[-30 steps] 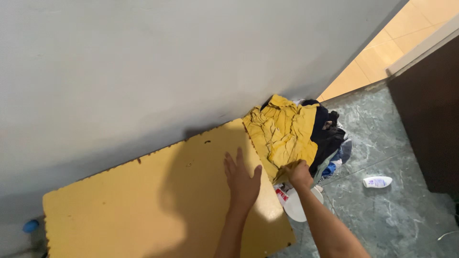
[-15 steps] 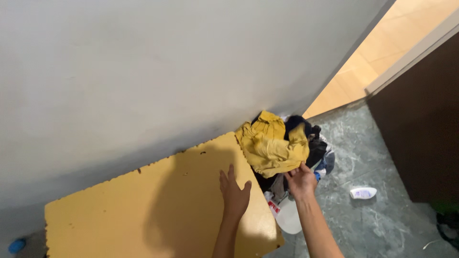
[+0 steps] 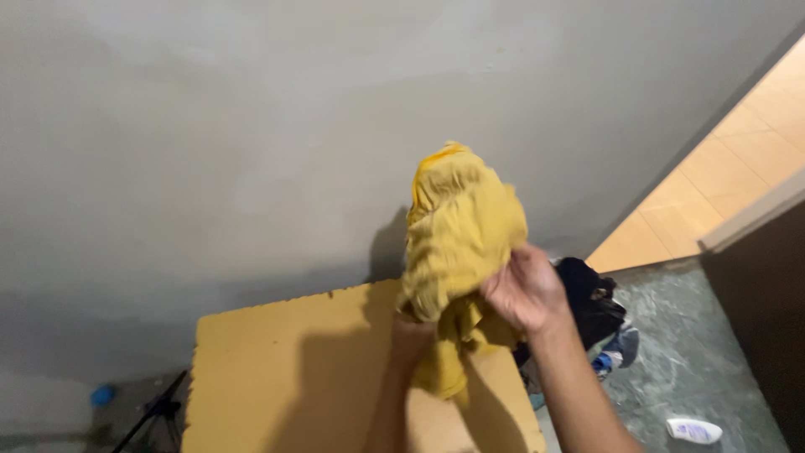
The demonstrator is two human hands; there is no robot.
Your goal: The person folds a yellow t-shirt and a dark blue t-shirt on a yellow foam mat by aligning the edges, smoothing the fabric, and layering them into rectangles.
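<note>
A crumpled yellow garment (image 3: 457, 243) hangs in the air in front of the grey wall, held up by both hands. My right hand (image 3: 524, 289) grips its right side. My left hand (image 3: 411, 335) is mostly hidden under the cloth and holds it from below. Beneath them lies a yellow foam mat (image 3: 285, 369) with a notched edge against the wall. A pile of dark clothes (image 3: 591, 306) sits on the floor just right of the mat.
A grey wall (image 3: 210, 151) fills the back. At the lower right, a white bottle (image 3: 694, 431) lies on the grey marble floor (image 3: 696, 369). An orange tiled floor (image 3: 721, 184) shows past a doorway. A dark door (image 3: 767, 310) stands right. A small blue object (image 3: 102, 394) lies far left.
The yellow garment has been lifted off the clothes pile into the air. My left hand left the mat and joined the right on the cloth. The view tilted upward.
</note>
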